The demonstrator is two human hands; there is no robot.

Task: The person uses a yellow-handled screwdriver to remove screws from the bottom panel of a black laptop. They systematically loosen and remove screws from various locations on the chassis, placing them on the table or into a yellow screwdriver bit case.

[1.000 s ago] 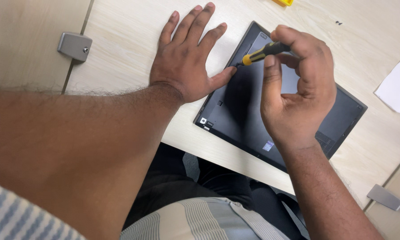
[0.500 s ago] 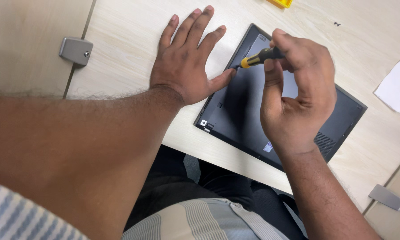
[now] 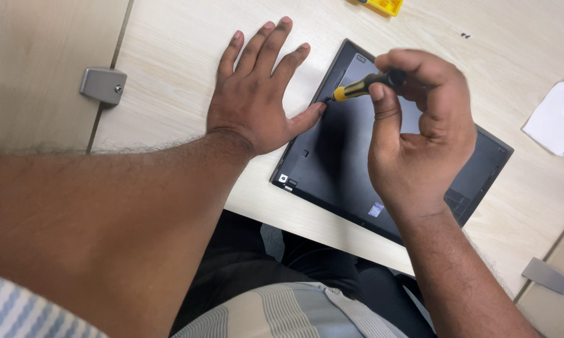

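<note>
the left hand point(image 3: 257, 100) lies flat and open on the pale wooden table point(image 3: 169, 56) in the upper middle of the frame, fingers spread, holding nothing; its thumb tip touches the left edge of the black laptop point(image 3: 332, 169). the laptop lies underside up, slanting from the upper middle down to the right, its lower edge at the table's near edge. the right hand point(image 3: 419, 138) is curled closed around a small screwdriver point(image 3: 363, 86) with a black and yellow handle, pinched between thumb and fingers; its tip rests on the laptop's base near the upper left edge, just beside the left thumb. a yellow box point(image 3: 382, 6) sits at the top edge, its contents not visible. white paper point(image 3: 560, 122) lies at the right.
</note>
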